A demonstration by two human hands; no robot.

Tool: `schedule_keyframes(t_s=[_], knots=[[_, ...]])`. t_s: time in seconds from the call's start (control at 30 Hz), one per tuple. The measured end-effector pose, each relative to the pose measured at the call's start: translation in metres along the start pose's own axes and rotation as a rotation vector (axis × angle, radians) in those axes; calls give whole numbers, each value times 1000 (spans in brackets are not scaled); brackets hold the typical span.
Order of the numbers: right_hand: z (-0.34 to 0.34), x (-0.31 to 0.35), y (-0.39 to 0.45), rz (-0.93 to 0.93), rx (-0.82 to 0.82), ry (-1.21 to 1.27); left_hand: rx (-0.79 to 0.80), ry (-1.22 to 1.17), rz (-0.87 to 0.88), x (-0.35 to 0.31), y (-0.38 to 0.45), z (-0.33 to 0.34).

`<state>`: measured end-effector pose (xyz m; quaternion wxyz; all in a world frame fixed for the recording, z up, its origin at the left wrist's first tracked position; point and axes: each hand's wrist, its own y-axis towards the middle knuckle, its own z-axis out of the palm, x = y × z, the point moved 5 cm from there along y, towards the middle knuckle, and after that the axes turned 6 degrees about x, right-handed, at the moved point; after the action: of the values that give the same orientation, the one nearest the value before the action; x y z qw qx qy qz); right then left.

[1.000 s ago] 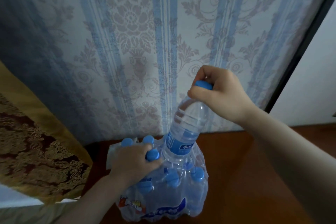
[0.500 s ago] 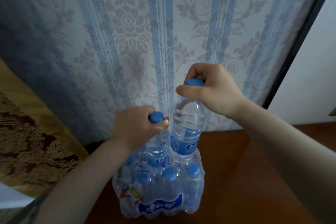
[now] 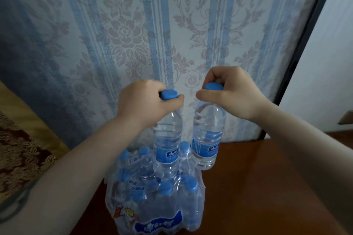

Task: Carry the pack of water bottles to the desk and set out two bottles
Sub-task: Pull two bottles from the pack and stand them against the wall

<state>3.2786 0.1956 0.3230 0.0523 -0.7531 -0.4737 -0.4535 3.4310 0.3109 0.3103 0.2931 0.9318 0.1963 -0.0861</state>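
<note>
My left hand (image 3: 145, 101) is gripping the blue cap of one bottle (image 3: 167, 139), fingers closed around it; its base is hanging over the pack (image 3: 156, 196), whether touching I cannot tell. My right hand (image 3: 231, 93) is pinching the cap of a second bottle (image 3: 208, 135), hanging just beside the first (both upright, labels facing me). The pack is standing on the desk (image 3: 267, 187), near its rear edge by the wallpaper (image 3: 124, 34).
</note>
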Motion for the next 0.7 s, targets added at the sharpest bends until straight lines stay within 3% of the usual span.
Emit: schedule_keyframes(t_s=[0.33,0.7], knots=[[-52,-52,-14,97,14,-145,-67,-50,23,-54,34,8],[-73,-150,-48,369,-30,-300,259,-101,17,-83,31,150]])
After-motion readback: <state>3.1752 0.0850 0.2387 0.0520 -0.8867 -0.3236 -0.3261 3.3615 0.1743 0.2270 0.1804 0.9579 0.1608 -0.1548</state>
